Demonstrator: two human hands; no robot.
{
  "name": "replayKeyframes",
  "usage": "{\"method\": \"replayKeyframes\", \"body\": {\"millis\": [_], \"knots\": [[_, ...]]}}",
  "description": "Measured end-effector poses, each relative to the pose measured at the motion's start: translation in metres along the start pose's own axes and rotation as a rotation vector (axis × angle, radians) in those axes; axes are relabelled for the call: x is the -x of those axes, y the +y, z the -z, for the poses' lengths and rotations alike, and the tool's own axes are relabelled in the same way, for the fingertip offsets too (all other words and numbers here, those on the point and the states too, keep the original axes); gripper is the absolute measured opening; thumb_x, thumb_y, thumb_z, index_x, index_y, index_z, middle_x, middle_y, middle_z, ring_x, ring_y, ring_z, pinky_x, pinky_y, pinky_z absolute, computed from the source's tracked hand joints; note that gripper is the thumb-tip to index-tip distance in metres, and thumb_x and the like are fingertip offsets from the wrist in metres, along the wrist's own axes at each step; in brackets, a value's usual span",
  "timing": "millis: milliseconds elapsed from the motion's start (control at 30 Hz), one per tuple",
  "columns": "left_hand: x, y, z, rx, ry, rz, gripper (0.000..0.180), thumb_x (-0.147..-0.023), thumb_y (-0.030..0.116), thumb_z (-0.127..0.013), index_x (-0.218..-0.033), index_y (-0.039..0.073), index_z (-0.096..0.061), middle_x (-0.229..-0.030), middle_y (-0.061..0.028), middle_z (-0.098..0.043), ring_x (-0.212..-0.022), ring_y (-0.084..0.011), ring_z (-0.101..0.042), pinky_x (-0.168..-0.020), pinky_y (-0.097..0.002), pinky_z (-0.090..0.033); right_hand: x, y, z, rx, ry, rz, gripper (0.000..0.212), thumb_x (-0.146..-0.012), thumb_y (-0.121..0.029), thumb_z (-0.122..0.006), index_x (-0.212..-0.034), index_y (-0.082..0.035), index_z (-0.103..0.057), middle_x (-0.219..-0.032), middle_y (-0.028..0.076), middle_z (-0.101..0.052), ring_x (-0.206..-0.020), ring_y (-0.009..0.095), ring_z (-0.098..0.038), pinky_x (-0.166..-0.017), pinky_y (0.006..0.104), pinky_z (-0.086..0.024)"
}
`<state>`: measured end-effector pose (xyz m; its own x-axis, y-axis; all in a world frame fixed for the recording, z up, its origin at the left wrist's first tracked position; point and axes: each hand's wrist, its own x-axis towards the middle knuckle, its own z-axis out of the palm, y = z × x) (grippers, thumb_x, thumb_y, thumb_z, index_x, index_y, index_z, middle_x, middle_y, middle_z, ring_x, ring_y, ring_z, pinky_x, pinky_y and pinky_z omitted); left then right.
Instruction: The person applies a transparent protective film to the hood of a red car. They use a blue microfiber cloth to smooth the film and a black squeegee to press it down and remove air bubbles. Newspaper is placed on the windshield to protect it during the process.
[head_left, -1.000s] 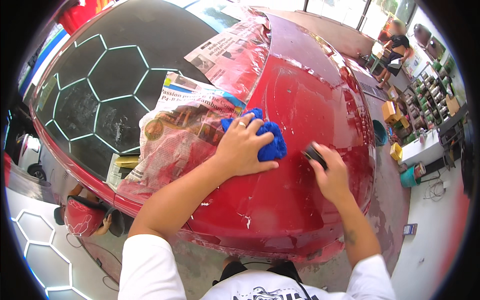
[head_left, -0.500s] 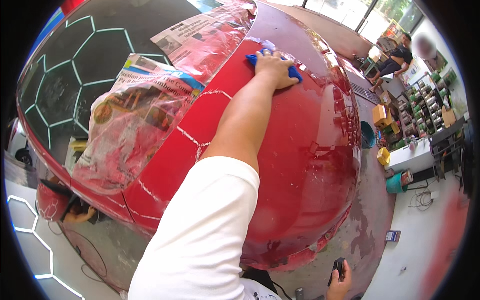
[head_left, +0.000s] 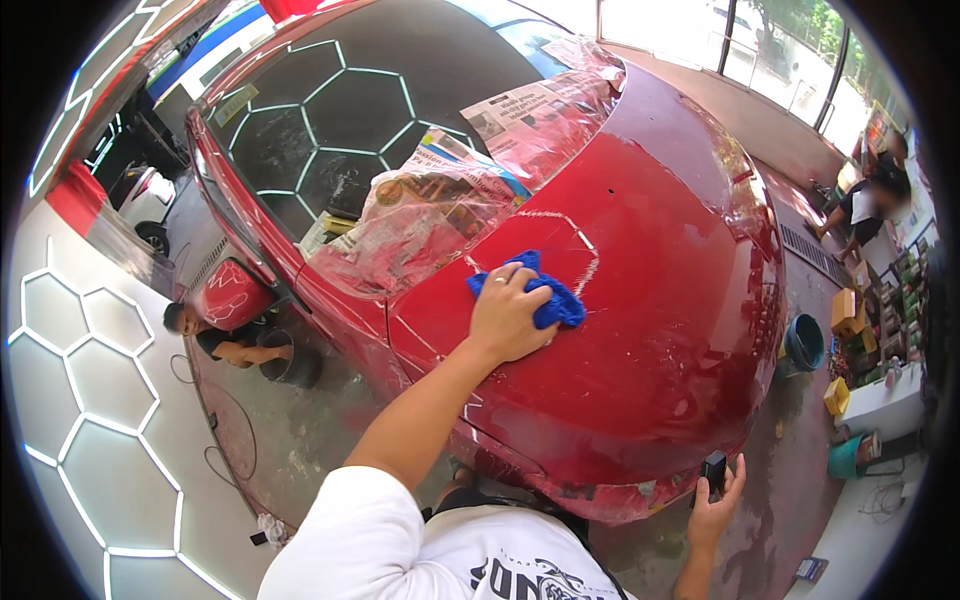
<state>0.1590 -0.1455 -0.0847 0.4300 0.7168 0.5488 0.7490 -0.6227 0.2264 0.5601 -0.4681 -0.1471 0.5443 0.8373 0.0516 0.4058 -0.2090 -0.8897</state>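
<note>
My left hand (head_left: 508,322) presses a crumpled blue cloth (head_left: 556,303) onto the glossy red bonnet (head_left: 640,370) of a car, its fingers curled over the fabric. White reflected light lines run across the paint around the cloth. Low at the right, off the front edge of the bonnet, my right hand (head_left: 722,508) grips a small black block-like object (head_left: 712,472); its exact kind does not show. Newspaper (head_left: 440,200) and clear plastic film (head_left: 372,252) cover the lower windscreen beside the bonnet.
A person crouches by the red wing mirror (head_left: 232,295), an arm in a dark bucket (head_left: 292,358). Another person bends at the far right, near a blue bucket (head_left: 803,343), a yellow container (head_left: 836,396) and shelved tins. A cable (head_left: 250,430) lies on the floor at left.
My left hand has drawn the blue cloth from the bonnet's far edge back toward me. My right hand, still gripping the black object, appears higher. The view has shifted, showing more at left.
</note>
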Motion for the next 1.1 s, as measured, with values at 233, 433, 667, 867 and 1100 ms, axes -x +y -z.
{"method": "replayKeyframes", "body": {"millis": [233, 433, 667, 867, 1100], "knots": [[0.092, -0.018, 0.083, -0.238, 0.085, 0.217, 0.046, -0.074, 0.043, -0.093, -0.105, 0.013, -0.079, -0.126, -0.0157, -0.071, -0.132, -0.0447, -0.062, -0.115, -0.0595, -0.044, 0.003, 0.098, 0.007, -0.143, -0.05, -0.017, 0.05, -0.117, -0.023, -0.044, -0.165, -0.008, -0.05, -0.152, 0.011, -0.059, -0.12, 0.02, -0.064, -0.107, 0.034, -0.052], [0.072, 0.033, 0.028, -0.129, 0.022, 0.208, 0.058, -0.081, 0.059, -0.087, -0.115, 0.013, -0.076, -0.135, -0.0216, -0.068, -0.143, -0.0494, -0.055, -0.122, -0.0688, -0.035, -0.001, 0.054, -0.021, 0.161, 0.087, 0.106, 0.063, -0.12, -0.042, -0.054, -0.17, -0.006, -0.042, -0.167, 0.018, -0.052, -0.14, 0.03, -0.061, -0.111, 0.0398, -0.054], [0.079, 0.074, -0.01, 0.068, -0.278, 0.01, 0.073, -0.079, 0.055, -0.09, -0.137, 0.015, -0.073, -0.152, -0.0243, -0.059, -0.152, -0.0495, -0.047, -0.126, -0.0654, -0.035, -0.016, 0.006, -0.054, 0.078, 0.087, 0.106, 0.067, -0.109, -0.026, -0.079, -0.164, -0.003, -0.047, -0.162, 0.019, -0.059, -0.145, 0.032, -0.06, -0.119, 0.0442, -0.051], [0.091, -0.019, 0.062, 0.044, -0.168, 0.01, 0.066, -0.073, 0.058, -0.093, -0.124, 0.017, -0.08, -0.157, -0.0251, -0.06, -0.145, -0.0456, -0.055, -0.117, -0.056, -0.044, 0.022, -0.02, -0.11, -0.002, 0.206, 0.142, 0.058, -0.107, -0.025, -0.081, -0.153, 0.001, -0.057, -0.146, 0.017, -0.068, -0.13, 0.029, -0.067, -0.113, 0.0403, -0.052], [0.128, -0.122, 0.107, 0.076, -0.009, -0.165, 0.067, -0.073, 0.062, -0.09, -0.119, 0.016, -0.081, -0.139, -0.0193, -0.069, -0.132, -0.0423, -0.062, -0.113, -0.0554, -0.048, 0.084, -0.003, -0.14, 0.136, 0.238, 0.198, 0.06, -0.104, -0.024, -0.084, -0.153, 0.002, -0.059, -0.137, 0.018, -0.073, -0.128, 0.031, -0.07, -0.113, 0.0412, -0.051]]}}
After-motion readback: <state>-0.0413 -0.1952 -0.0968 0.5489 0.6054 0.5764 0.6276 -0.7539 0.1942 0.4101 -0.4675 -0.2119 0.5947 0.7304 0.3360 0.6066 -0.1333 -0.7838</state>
